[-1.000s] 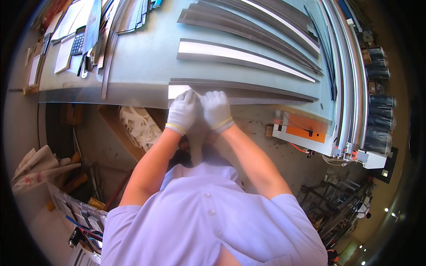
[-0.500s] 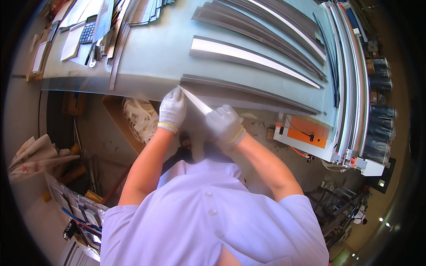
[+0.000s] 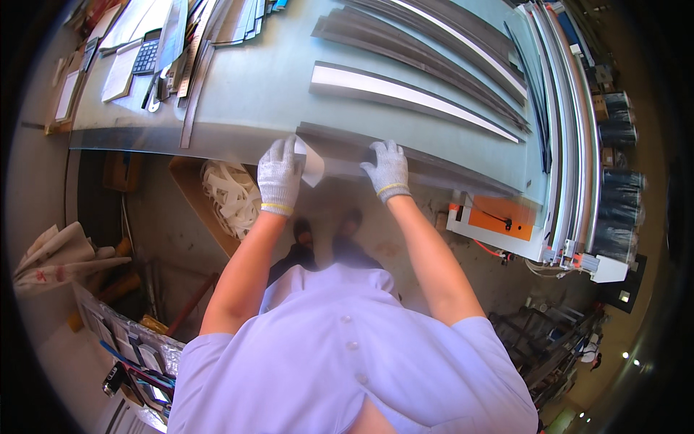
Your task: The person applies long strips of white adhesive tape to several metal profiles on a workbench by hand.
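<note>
Both my hands wear grey knitted gloves with yellow cuff bands. At the table's front edge, my left hand (image 3: pixel 280 173) is closed at the left end of a dark grey strip (image 3: pixel 434 163). A curled piece of white tape-like strip (image 3: pixel 312 166) sticks out beside its fingers, and the hand seems to pinch it. My right hand (image 3: pixel 388 170) lies farther right over the same dark strip, its thumb apart from its stretched fingers. Whatever lies under the right fingertips is hidden.
More dark strips (image 3: pixel 405 54), and one with a white face (image 3: pixel 412 98), lie across the glass-topped table (image 3: pixel 246 79). Below its edge stands a box of white curled waste strips (image 3: pixel 230 199). A calculator (image 3: pixel 147 54) lies far left; long profiles (image 3: pixel 571 137) stand right, near an orange-white machine (image 3: pixel 499 220).
My right hand has let go of the taut white strip and moved right and slightly forward onto the dark strip. The white strip now curls beside my left hand, which stays nearly in place.
</note>
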`<move>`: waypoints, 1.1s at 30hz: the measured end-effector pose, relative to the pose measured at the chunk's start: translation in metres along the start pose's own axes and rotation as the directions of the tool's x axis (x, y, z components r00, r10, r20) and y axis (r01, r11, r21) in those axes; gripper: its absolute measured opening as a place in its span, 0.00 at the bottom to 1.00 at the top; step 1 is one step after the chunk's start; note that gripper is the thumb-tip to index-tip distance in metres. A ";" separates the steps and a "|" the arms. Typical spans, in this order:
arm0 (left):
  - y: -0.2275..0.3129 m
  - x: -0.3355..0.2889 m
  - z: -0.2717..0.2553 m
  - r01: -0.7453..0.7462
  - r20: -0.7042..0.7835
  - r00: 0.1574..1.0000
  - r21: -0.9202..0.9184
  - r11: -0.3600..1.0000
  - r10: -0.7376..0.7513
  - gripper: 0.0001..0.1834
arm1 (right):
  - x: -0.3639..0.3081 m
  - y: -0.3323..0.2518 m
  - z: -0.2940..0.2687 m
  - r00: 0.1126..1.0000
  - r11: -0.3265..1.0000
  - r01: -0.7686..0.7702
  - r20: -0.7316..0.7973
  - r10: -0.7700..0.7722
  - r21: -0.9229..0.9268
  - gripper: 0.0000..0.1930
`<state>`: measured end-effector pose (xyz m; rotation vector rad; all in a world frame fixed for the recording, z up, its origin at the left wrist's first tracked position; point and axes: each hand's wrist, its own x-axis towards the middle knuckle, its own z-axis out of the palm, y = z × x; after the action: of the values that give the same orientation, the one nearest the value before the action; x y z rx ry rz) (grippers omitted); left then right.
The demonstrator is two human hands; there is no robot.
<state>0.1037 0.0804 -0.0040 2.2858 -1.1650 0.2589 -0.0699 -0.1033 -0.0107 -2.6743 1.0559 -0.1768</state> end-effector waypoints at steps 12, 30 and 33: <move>-0.060 -0.033 -0.083 0.480 0.293 0.873 -0.660 0.578 -0.390 0.17 | 0.005 -0.006 0.002 0.999 0.999 -0.048 0.009 0.048 -0.012 0.24; -0.187 -0.030 -0.284 0.184 -0.208 0.881 -0.677 0.713 -0.425 0.11 | -0.036 0.055 -0.024 0.986 0.996 0.038 -0.158 -0.051 -0.083 0.32; -0.226 -0.058 -0.221 0.326 -0.049 0.939 -0.187 0.927 -0.340 0.19 | -0.042 0.082 -0.022 0.984 0.994 -0.043 -0.175 0.024 -0.102 0.31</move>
<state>0.2643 0.3491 0.0669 2.2464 -0.7101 0.1110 -0.1588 -0.1366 -0.0135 -2.7741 1.1922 -0.3632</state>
